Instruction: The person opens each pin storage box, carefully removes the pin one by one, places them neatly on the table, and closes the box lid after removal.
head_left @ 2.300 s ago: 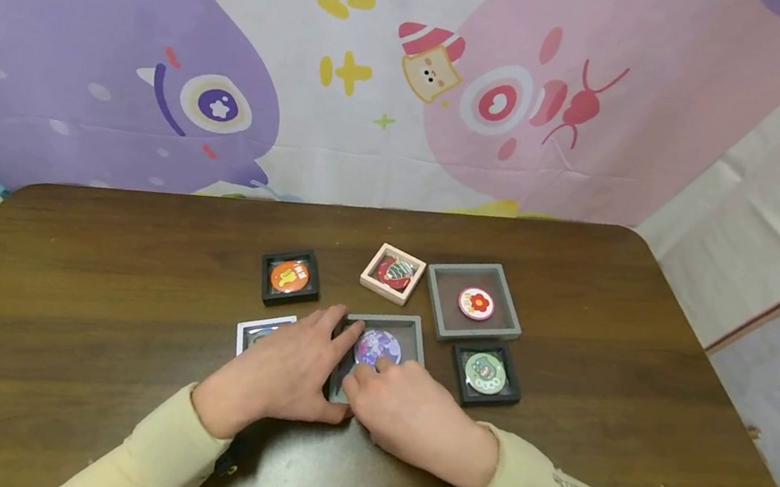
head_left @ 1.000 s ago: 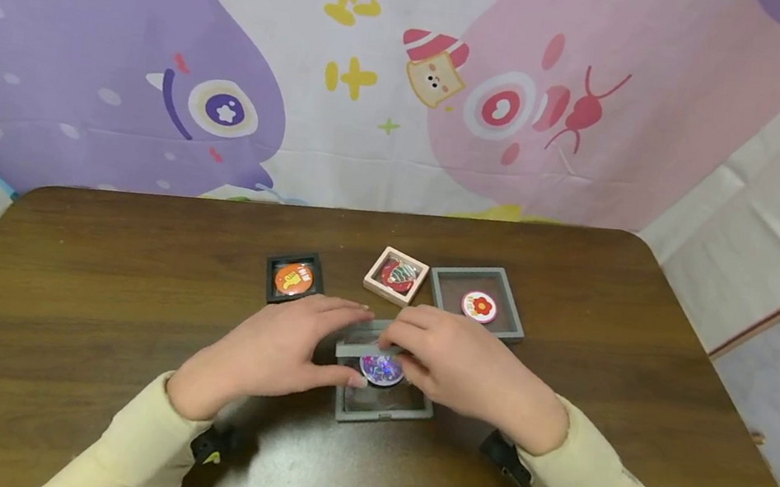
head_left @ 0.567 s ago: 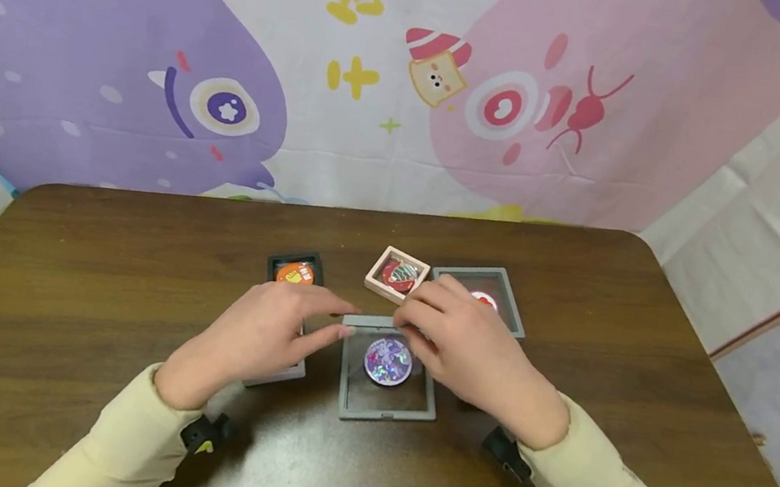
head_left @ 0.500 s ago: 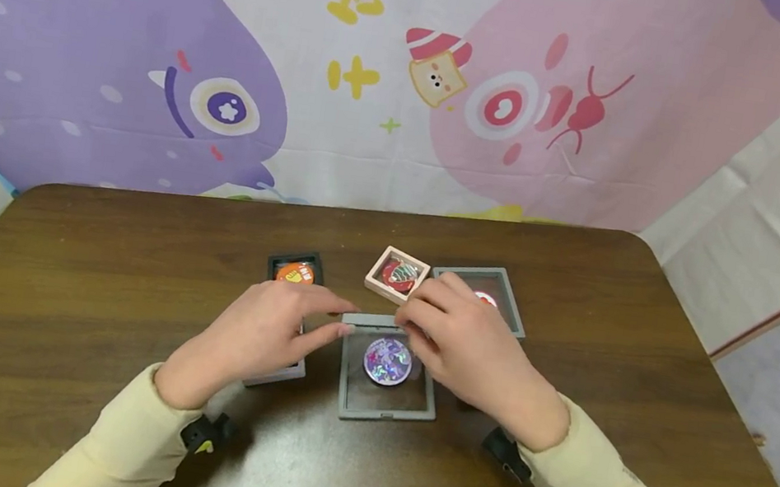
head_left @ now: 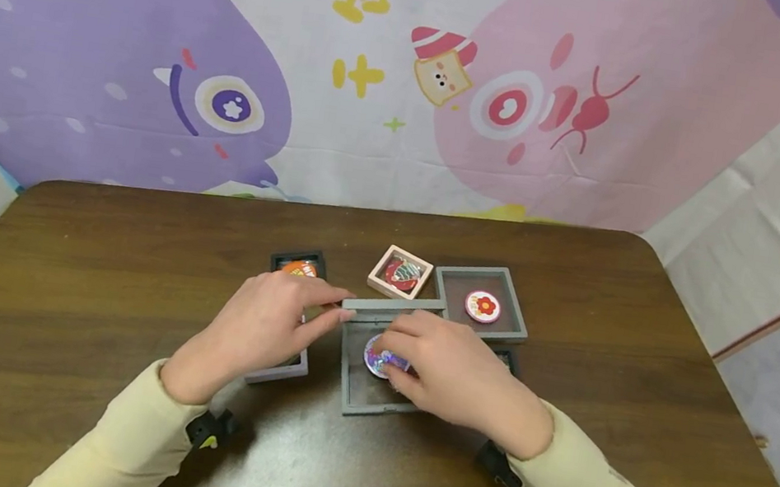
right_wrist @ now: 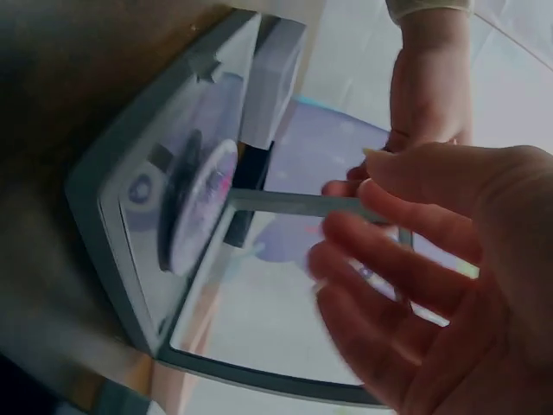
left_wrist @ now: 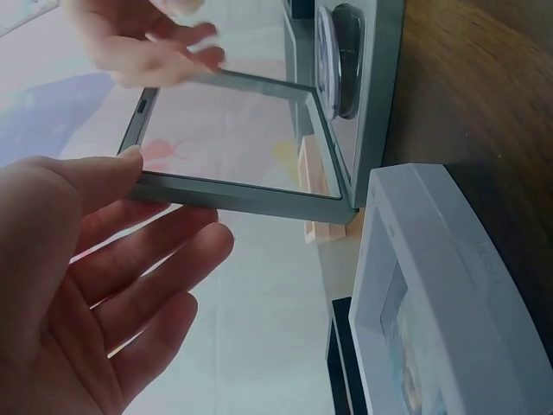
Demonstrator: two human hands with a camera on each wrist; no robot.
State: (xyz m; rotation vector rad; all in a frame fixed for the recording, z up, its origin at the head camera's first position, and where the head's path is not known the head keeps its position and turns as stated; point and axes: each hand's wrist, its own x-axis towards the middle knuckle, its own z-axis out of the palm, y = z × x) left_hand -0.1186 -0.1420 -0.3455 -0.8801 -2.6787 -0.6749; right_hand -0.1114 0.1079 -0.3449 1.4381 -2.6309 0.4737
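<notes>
My left hand pinches the side edge of a grey frame case's raised lid between thumb and fingers. That lid, with its clear film, stands up from the back of the case base. Inside the base lies a glittery purple round badge, face up. My right hand reaches in over the badge from the right and partly covers it in the head view. In the right wrist view its fingers are spread and loosely bent, apart from badge and lid, holding nothing.
Left of the case sits a pale lilac frame, with a black frame holding an orange badge behind. A beige frame and a larger grey frame with a flower badge stand at the back. My right hand mostly hides another black frame.
The case was opened and its lid swung up towards the back. Over the last half second my right hand left the lid and came forward over the badge; my left hand stayed on the lid.
</notes>
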